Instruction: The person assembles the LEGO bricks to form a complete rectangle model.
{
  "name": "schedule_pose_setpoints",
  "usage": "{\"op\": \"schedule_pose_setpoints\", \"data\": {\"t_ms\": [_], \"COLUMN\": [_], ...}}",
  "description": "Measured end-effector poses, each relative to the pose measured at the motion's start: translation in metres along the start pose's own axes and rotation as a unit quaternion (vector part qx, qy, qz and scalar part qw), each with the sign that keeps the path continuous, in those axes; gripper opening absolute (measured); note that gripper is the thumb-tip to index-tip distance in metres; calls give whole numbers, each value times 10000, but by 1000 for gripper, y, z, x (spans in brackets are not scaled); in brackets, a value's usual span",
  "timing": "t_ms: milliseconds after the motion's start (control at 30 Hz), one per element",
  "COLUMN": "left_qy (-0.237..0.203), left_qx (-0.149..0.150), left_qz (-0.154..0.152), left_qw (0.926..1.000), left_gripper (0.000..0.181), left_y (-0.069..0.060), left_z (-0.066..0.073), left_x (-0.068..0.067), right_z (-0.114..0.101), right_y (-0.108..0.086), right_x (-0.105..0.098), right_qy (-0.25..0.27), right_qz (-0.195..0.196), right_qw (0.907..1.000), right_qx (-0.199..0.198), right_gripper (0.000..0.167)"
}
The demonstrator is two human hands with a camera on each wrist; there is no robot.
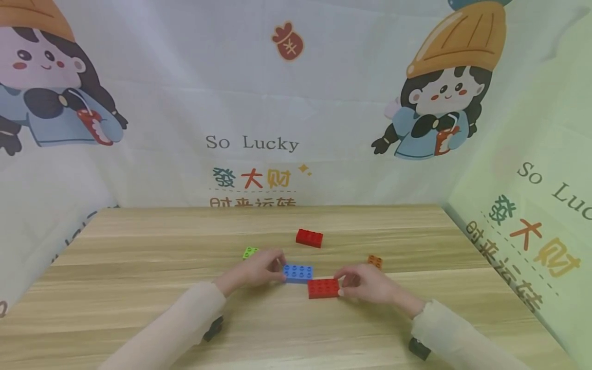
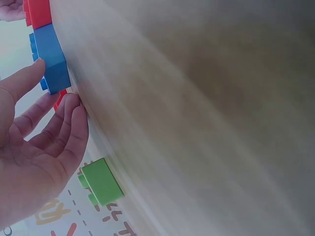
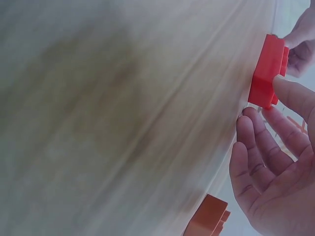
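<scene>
On the tabletop, a blue building brick (image 1: 298, 274) with several studs lies just left of and slightly behind a red building brick (image 1: 323, 289); their corners meet or nearly meet. My left hand (image 1: 262, 268) pinches the left end of the blue brick between thumb and index finger, as the left wrist view shows with the blue brick (image 2: 51, 59). At the red brick's right end, my right hand (image 1: 367, 283) pinches it with thumb and index finger. In the right wrist view this red brick (image 3: 266, 71) stands flat, studs away from the table; the other fingers are loosely bent.
A second red brick (image 1: 309, 238) lies farther back on the wooden table (image 1: 185, 236). Behind my left hand is a small green brick (image 1: 250, 252), partly hidden. A small orange brick (image 1: 375, 261) sits behind my right hand. Printed cloth (image 1: 324, 113) hangs around the table.
</scene>
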State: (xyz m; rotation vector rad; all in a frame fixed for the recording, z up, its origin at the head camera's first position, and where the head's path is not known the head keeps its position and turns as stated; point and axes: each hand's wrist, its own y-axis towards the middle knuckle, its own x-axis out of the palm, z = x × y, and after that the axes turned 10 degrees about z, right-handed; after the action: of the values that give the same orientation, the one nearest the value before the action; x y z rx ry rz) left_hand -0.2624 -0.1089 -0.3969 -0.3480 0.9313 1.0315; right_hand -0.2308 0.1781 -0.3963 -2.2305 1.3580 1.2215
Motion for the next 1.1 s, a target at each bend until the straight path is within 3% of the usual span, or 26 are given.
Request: {"op": "schedule_pose_setpoints", "data": {"t_ms": [800,1100], "left_qy": [-126,-233], "left_qx": [-23,62], "left_qz": [-147,-195], "left_qw": [9998,9995], "left_gripper": [23,22], "left_y": [-23,-24], "left_z": [1,2], "left_x": [-9,-6], "right_z": [10,7], "right_y": [1,6], "right_x": [-8,-7], "right_qy": [-146,-238], "right_qz": [21,30], "right_qw": [9997,9989], "right_qx": [203,400], "right_gripper": [29,29]}}
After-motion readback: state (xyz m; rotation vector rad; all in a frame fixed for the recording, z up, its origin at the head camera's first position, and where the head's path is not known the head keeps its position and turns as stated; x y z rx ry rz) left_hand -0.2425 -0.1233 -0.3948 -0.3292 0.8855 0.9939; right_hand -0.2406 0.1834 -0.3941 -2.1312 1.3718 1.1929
